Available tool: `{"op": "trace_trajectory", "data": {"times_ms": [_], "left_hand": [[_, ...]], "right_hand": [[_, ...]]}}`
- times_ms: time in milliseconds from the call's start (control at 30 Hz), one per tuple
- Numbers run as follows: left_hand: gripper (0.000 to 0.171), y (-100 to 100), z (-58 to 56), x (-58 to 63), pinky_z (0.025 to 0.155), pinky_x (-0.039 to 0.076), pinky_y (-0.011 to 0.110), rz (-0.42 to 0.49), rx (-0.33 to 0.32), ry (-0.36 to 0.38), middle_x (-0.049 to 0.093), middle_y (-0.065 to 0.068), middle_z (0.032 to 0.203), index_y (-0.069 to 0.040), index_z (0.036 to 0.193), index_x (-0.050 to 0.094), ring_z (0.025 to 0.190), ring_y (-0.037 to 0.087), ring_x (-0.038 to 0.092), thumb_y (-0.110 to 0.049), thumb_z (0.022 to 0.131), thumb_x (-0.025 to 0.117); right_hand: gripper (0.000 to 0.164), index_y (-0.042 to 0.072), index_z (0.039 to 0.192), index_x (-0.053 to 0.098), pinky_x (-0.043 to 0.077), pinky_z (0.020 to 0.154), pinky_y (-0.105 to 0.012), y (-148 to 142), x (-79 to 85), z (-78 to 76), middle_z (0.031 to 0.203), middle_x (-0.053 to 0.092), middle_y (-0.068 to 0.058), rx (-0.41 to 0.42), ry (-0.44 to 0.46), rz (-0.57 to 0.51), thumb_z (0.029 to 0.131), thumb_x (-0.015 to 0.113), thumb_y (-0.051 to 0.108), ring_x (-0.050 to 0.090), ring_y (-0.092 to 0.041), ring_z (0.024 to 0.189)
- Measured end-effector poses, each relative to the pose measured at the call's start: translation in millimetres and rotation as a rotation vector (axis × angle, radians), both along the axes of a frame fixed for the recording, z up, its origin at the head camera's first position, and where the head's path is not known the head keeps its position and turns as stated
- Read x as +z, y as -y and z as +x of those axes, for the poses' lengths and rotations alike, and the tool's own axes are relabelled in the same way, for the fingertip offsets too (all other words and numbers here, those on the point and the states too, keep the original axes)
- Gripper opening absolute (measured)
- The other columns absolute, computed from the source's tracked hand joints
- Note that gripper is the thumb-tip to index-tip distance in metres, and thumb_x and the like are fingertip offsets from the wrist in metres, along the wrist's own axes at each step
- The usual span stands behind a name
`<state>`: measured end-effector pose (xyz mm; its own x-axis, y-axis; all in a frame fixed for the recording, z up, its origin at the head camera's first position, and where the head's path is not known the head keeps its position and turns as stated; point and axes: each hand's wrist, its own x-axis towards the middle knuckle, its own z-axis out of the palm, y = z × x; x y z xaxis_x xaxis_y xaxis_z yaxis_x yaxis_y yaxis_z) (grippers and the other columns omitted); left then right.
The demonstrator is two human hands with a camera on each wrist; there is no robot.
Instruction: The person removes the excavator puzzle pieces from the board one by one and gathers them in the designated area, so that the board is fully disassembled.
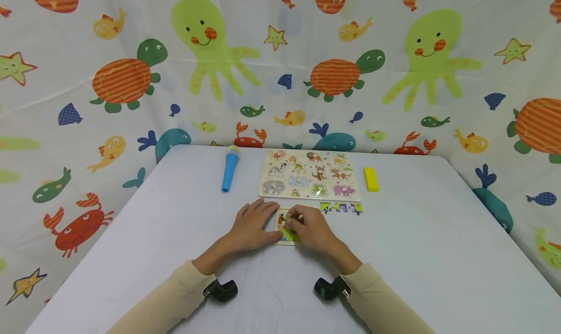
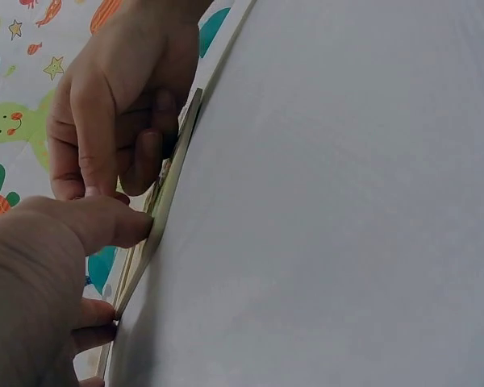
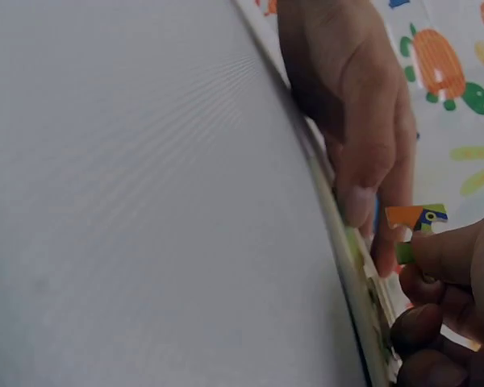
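Observation:
A small wooden jigsaw board (image 1: 288, 243) with a colourful picture lies on the table between the two hands. My left hand (image 1: 253, 228) rests along its left side, fingers stretched out, the thumb pressing on its lower left edge. Over the board's right part, my right hand (image 1: 314, 231) pinches a jigsaw piece (image 3: 430, 216) between thumb and finger. Orange, blue and green show on that piece, along with a printed eye. The right hand hides much of the board in the head view. A strip of joined-looking jigsaw pieces (image 1: 342, 208) lies just right of the board.
A larger wooden animal puzzle (image 1: 310, 174) lies behind the hands. To its left is a blue toy microphone (image 1: 230, 170), and to its right a yellow block (image 1: 370, 179). A sea-animal-print cloth (image 1: 280, 71) hangs behind the white table (image 1: 438, 256).

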<state>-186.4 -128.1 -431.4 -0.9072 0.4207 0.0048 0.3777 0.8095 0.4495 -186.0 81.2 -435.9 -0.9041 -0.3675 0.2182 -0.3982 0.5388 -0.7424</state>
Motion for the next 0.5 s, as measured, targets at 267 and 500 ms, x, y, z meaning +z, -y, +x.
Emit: {"op": "trace_trajectory", "data": {"times_ms": [267,500], "left_hand": [[0.076,-1,-0.5,1.6,0.121,0.011,0.060,-0.008,0.008,-0.005,0.041,0.001,0.160,-0.018,0.154,0.046,0.155,0.031,0.018,-0.050,0.088,0.069],[0.076,1,1.6,-0.1,0.121,0.012,0.061,-0.010,-0.013,-0.030,0.042,0.002,0.159,-0.017,0.154,0.045,0.154,0.033,0.018,-0.052,0.089,0.066]], "right_hand": [[0.006,0.012,0.095,0.073,0.043,0.060,-0.024,-3,3.4,-0.6,0.081,0.066,0.005,-0.021,0.049,-0.087,0.095,0.067,0.011,0.054,-0.010,0.066],[0.011,0.015,0.101,0.075,0.046,0.066,-0.027,-12,10.9,3.0,0.090,0.070,0.005,-0.045,0.080,-0.097,0.099,0.065,0.018,0.056,-0.013,0.073]]}}
